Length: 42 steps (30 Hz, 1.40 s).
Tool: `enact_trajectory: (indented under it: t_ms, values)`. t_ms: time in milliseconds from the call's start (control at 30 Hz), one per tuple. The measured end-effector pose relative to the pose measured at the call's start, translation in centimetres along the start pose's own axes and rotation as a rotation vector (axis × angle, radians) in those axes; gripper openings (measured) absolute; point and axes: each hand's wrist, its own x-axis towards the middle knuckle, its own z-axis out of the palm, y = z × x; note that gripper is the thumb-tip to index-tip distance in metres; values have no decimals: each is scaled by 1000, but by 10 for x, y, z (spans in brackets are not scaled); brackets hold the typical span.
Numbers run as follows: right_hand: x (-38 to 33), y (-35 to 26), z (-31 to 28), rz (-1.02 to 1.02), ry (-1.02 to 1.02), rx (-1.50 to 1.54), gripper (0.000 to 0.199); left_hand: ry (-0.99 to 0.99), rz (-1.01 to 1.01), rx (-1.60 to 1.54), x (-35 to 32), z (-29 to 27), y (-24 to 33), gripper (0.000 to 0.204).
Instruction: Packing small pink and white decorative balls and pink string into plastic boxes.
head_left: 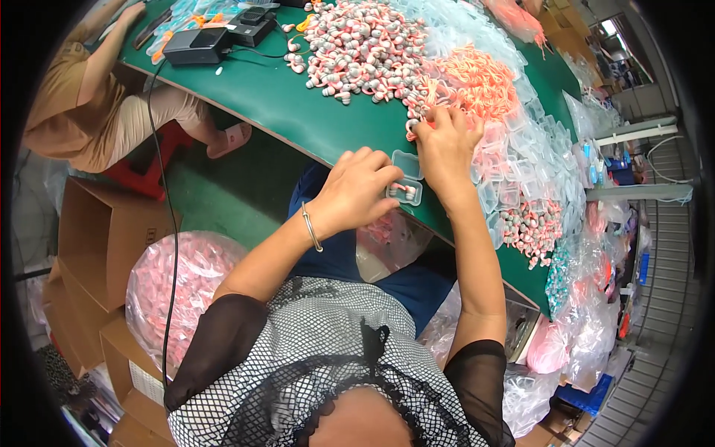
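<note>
A small clear plastic box [407, 165] with a hinged lid stands open at the table's front edge. Inside it lie a few pink-and-grey pieces [403, 191] that look like earplugs. My left hand [359, 186] grips the box's left side, thumb below and fingers above. My right hand [448, 141] reaches to the near edge of the piles, its fingers bent down and drawn together. What they pinch is hidden. Just beyond them are a large heap of pink-and-grey earplugs [365, 52] and a heap of orange cords [477, 78].
Many clear boxes [521, 160] cover the table's right side, with a smaller earplug pile [532, 227] among them. Black devices [197, 46] with a cable stand far left, near another person [82, 112]. A bag of pink pieces [186, 290] and cardboard boxes [112, 242] flank my left.
</note>
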Motion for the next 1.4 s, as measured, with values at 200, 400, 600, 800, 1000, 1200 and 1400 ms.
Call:
enact_trajectory:
  t_ms: [200,400,600,800,1000,1200,1400]
  values:
    - [-6,12,-7,92,154,466,11,14,-24,-11,-3,-4,-6,42]
    - [-5,23,-18,152,248,909,11,2,-18,-52,0,-3,-7,43]
    - [-34,-10,-46,-79,13,688,13,20,-47,-72,-2,0,-11,39]
    - [-48,-21,-35,-82,-51,590,16,0,-74,-99,2,-2,-10,39]
    - [-54,-24,-38,-41,6,620,16,3,-93,-85,1,-1,-7,38]
    - [-57,-18,-33,-119,-38,534,24,24,-42,-38,0,-2,-6,41]
    - [-36,-12,-33,11,40,335,28,17,-40,-32,1,-5,-5,41]
